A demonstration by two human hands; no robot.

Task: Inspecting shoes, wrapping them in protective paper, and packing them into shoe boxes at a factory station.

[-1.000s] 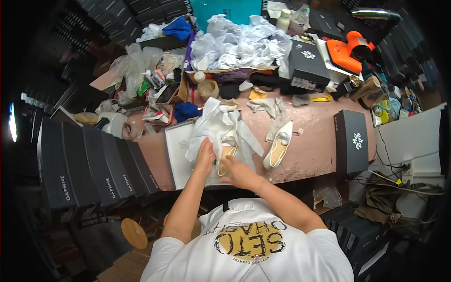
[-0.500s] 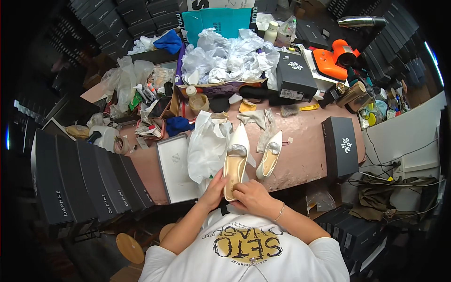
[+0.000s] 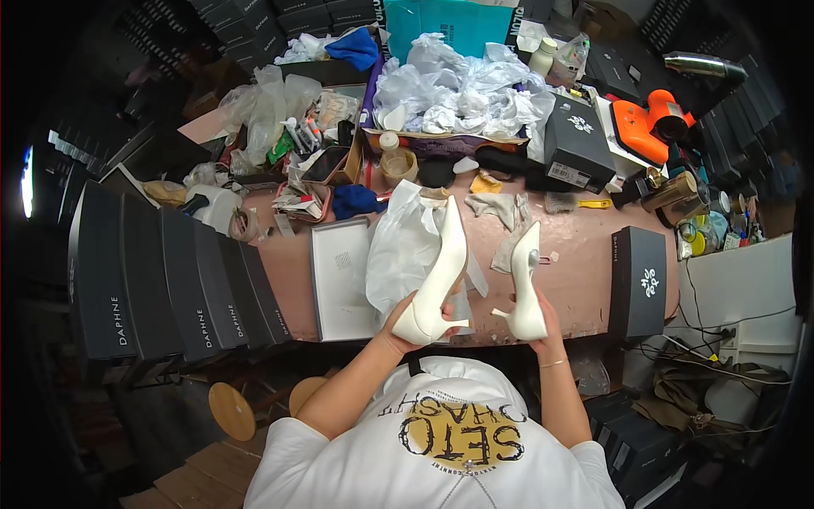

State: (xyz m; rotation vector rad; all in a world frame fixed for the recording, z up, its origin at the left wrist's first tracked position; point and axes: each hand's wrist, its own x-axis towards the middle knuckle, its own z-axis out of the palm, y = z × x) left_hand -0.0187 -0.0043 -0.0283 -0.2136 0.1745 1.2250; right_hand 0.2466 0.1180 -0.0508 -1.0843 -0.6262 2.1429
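A white pointed-toe heeled shoe [image 3: 437, 290] is held on its side in my left hand [image 3: 398, 327], toe pointing away from me. My fingers are wrapped round its heel end. Its mate, another white heeled shoe [image 3: 527, 304] with a silvery ornament near the toe, is in my right hand [image 3: 550, 324], gripped at the back. The two shoes are side by side above the table's near edge, heels facing each other. White wrapping paper [image 3: 392, 254] lies just beyond my left hand, partly over an open grey-white box part [image 3: 342, 293].
Dark shoe boxes [image 3: 174, 280] stand in a row at the left, and a closed one [image 3: 638, 284] at the right. A bin of crumpled paper [image 3: 458, 89] is at the back. Rags [image 3: 500, 208], a brush [image 3: 577, 203] and an orange device [image 3: 649, 127] lie beyond the shoes.
My right hand has left the first shoe and picked up the second from the table. Both shoes have turned from showing their insoles to showing their sides. The view has shifted.
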